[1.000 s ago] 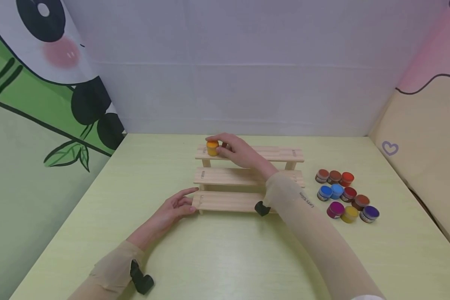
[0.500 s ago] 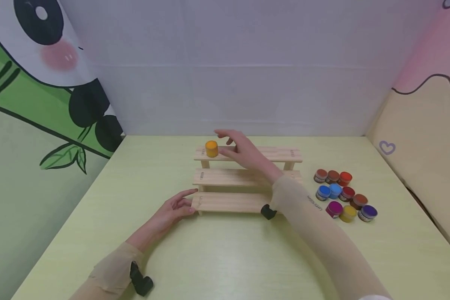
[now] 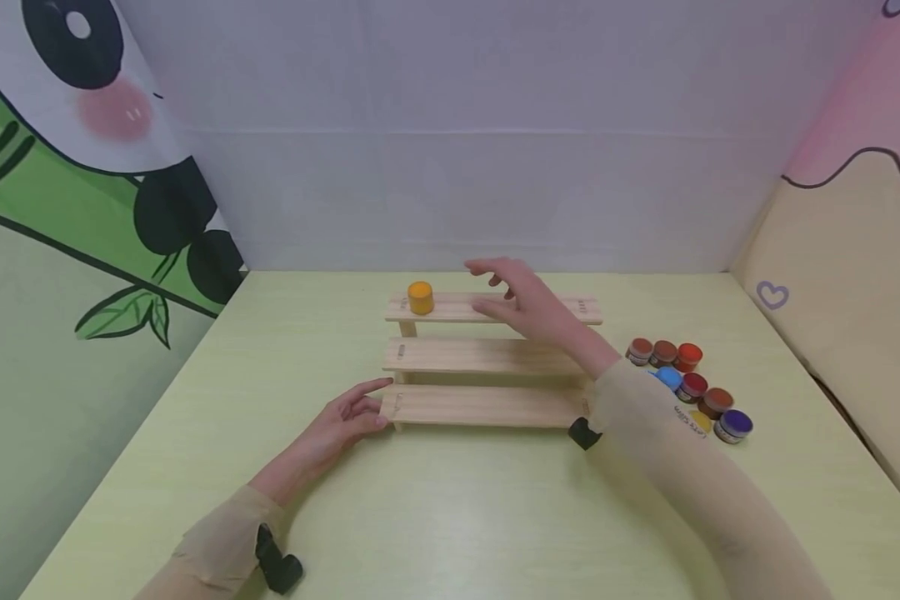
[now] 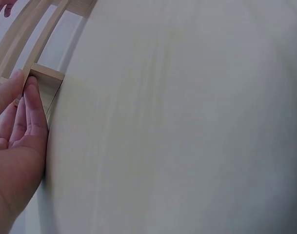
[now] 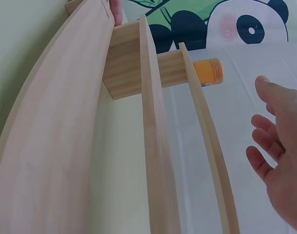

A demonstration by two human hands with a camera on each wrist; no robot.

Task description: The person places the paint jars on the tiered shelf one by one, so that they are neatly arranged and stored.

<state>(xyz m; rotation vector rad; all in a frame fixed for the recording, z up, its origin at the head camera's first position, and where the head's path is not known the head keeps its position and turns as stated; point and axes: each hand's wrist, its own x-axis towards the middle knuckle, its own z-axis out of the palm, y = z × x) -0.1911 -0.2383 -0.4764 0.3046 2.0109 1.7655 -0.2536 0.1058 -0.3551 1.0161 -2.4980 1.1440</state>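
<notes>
A three-tier wooden shelf stand (image 3: 487,405) stands on the table. At the left end of its lowest board, my left hand (image 3: 345,423) holds the board's end, the thumb on one side and fingertips (image 4: 33,87) on the other. One small orange paint jar (image 3: 421,297) stands upright at the left end of the top board; the right wrist view shows the same orange jar (image 5: 208,71) sideways. My right hand (image 3: 528,302) hovers over the top board, to the right of that jar, its fingers loosely bent and nothing in them.
Several small paint jars sit in loose rows right of the stand, among them a red jar (image 3: 688,357), a light blue jar (image 3: 669,378) and a purple jar (image 3: 733,426). My right sleeve (image 3: 667,433) covers some. A pale wall (image 3: 495,183) rises behind the table.
The right hand has let go of the orange jar and drawn away to the right, its sleeve now over some jars. The jar stays on the top board; the left hand keeps its place.
</notes>
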